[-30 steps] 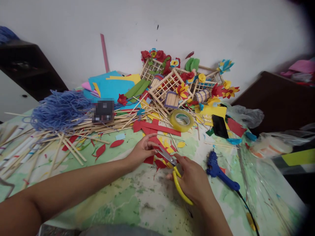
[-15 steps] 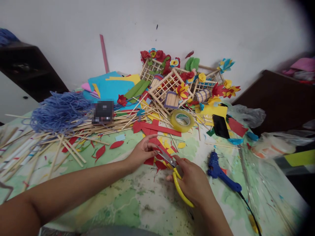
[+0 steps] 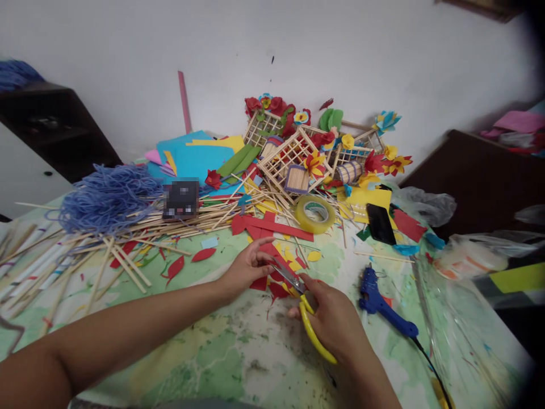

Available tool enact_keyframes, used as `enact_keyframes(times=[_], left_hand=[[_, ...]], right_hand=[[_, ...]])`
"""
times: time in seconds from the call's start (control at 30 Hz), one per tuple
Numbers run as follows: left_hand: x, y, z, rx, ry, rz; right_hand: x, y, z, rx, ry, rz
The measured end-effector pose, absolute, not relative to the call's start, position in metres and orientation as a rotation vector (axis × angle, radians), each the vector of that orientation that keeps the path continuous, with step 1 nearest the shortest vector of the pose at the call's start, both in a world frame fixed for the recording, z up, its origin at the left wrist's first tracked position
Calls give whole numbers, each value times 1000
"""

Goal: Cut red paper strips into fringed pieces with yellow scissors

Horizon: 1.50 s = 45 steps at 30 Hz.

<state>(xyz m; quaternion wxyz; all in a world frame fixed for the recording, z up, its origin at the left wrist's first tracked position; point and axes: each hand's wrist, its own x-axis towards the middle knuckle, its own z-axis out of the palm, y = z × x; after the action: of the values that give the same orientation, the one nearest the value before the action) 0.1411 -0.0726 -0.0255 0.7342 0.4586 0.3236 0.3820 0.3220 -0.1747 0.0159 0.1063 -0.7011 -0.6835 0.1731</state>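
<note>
My right hand (image 3: 334, 315) grips a pair of scissors (image 3: 315, 338) with yellow handles, fingers wrapped through the loops. The metal blades point up and left, nearly together, towards the fingertips of my left hand (image 3: 249, 267). Thumb and fingers of that left hand are pinched at the blade tips; what lies between them is too small to make out. Beneath the blades lie red paper scraps (image 3: 279, 291) and small yellow paper pieces (image 3: 292, 253). Two red paper leaves (image 3: 204, 254) rest left of my left hand. Long red paper strips (image 3: 272, 225) lie just beyond it.
A blue glue gun (image 3: 385, 309) lies at right, its black cord trailing forward. Behind are a tape roll (image 3: 315, 213), a phone (image 3: 381, 223), thin wooden sticks (image 3: 204, 216), blue yarn (image 3: 110, 196) and stick-lattice pieces (image 3: 293, 153) with paper flowers. Plastic bags (image 3: 472, 255) sit far right.
The view has tipped up slightly, so the table things sit a little lower. The scissor blades look closer together; both hands stay almost where they were.
</note>
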Motion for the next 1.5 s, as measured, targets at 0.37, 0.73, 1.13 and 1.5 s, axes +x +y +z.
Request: enact_keyframes(times=[0.37, 0.73, 1.13, 1.5], left_hand=[[140, -71, -26, 1010, 708, 848], [141, -72, -25, 969, 717, 854], [142, -71, -24, 980, 753, 871], [141, -70, -27, 966, 748, 884]], right_hand=[[322, -175, 18, -2086, -1990, 529], [322, -175, 21, -2116, -1989, 492], [322, -174, 25, -2156, -1973, 500], [325, -175, 19, -2140, -2001, 453]])
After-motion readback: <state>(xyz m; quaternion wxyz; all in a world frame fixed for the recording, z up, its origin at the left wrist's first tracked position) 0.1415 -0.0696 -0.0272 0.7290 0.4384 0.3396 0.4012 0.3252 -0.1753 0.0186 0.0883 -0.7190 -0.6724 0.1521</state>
